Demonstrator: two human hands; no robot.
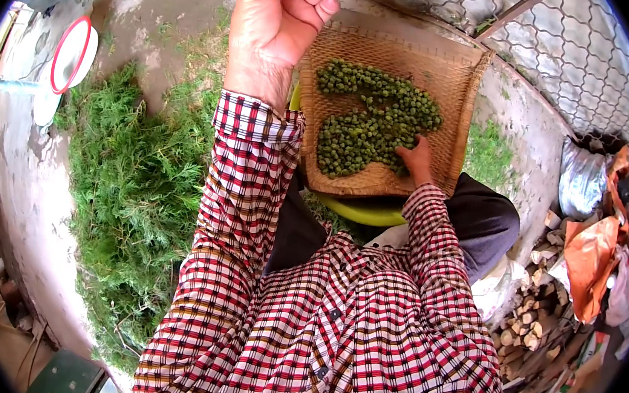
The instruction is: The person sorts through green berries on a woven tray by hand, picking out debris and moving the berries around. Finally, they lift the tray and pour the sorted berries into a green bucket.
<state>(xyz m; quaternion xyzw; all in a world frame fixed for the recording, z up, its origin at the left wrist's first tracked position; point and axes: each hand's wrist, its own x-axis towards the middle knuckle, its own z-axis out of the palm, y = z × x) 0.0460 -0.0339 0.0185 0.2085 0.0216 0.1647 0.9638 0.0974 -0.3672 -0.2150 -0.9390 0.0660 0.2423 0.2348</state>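
Observation:
My left hand [286, 17] is raised at the top of the view, palm showing and fingers loosely curled. Nothing is seen in it, though the upper edge cuts off part of the hand. Below and right of it, a woven wicker tray [378, 187] holds a heap of small green cones [347, 148], apparently conifer cones. My right hand [419, 158] reaches in at the heap's lower right edge, digits spread and touching the cones. Under the tray shows the rim of a yellow-green basin [358, 211], between my legs.
Cut green conifer branches [133, 190] lie heaped on the left. Beyond them stands a white container with a red rim [72, 56]. Chopped firewood [529, 325] and plastic bags [589, 263] are at right. A wire mesh panel [567, 45] rises at upper right.

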